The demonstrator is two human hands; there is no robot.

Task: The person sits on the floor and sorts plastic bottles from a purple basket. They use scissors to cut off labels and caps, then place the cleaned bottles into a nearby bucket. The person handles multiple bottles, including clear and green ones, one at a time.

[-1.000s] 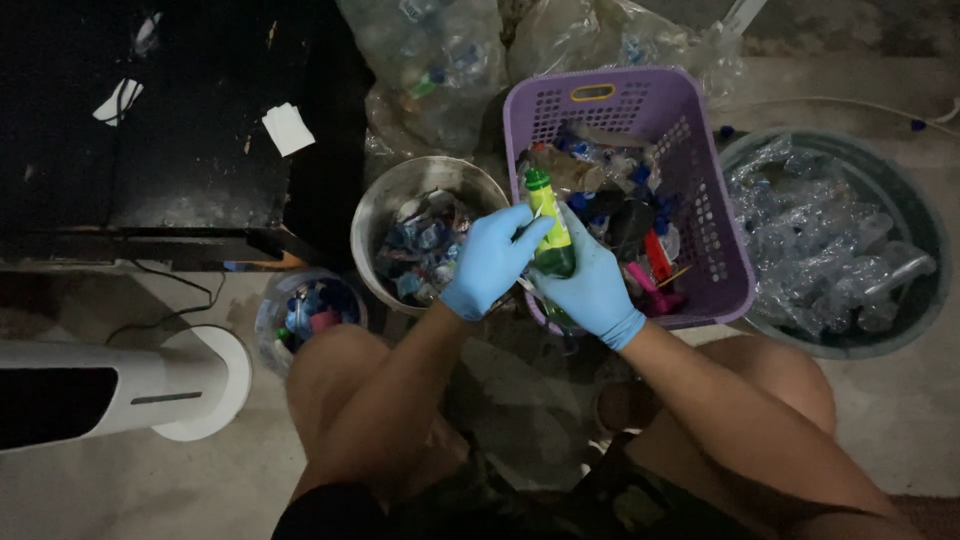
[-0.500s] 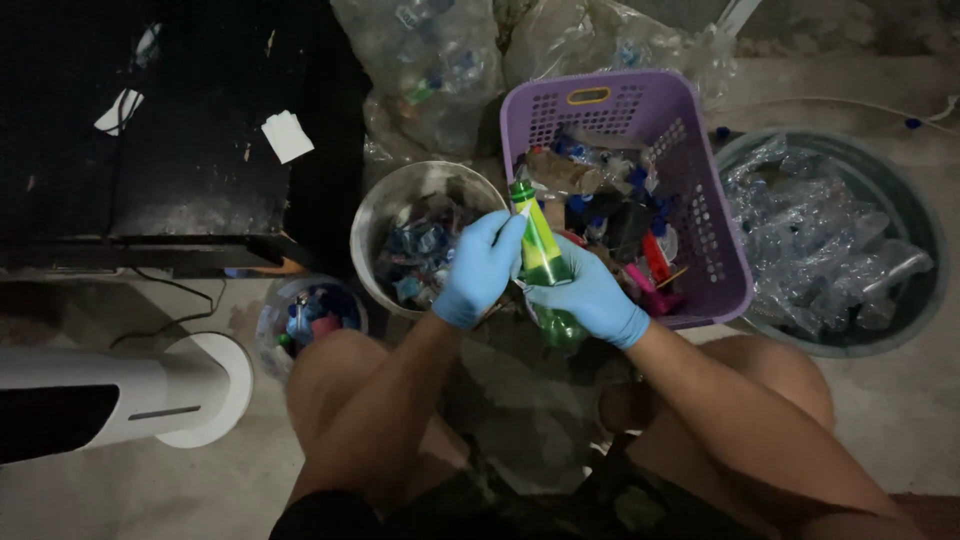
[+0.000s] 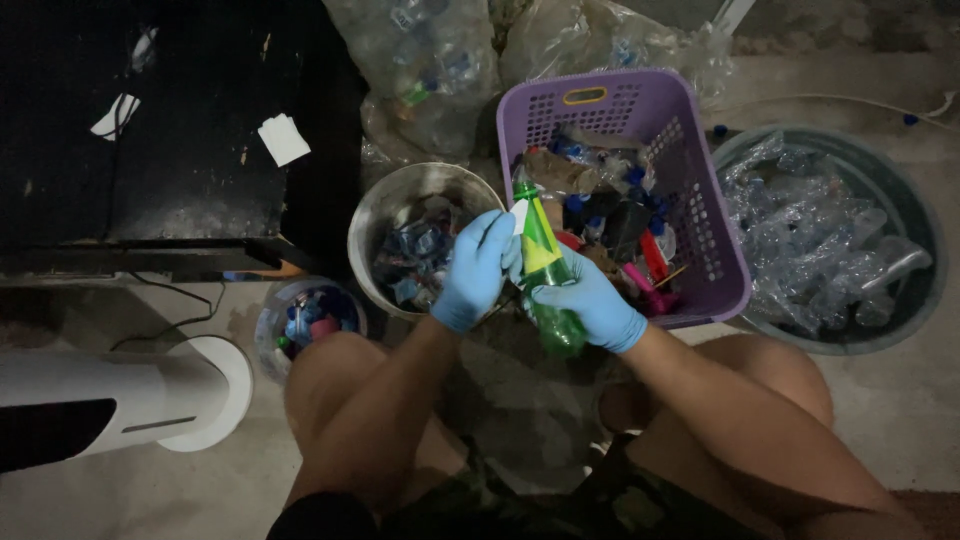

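Both my hands wear blue gloves and hold a green plastic bottle (image 3: 545, 285) with a yellow-green label, neck pointing away from me. My right hand (image 3: 590, 300) wraps around the bottle's body. My left hand (image 3: 472, 270) pinches at the label near the upper part of the bottle. The bottle hangs between a round metal bowl (image 3: 385, 205) of torn labels on the left and a purple plastic basket (image 3: 700, 190) of mixed bottles and scraps on the right.
A small clear tub of coloured caps (image 3: 310, 320) stands by my left knee. A round grey basin of clear crushed bottles (image 3: 830, 240) sits at the right. Clear bags of bottles (image 3: 430, 60) lie behind. A black cabinet (image 3: 150, 130) and a white fan base (image 3: 120, 400) stand at the left.
The bottle has come down and toward me, from over the basket's edge to between bowl and basket. My left hand has shifted along its upper part, at the label.
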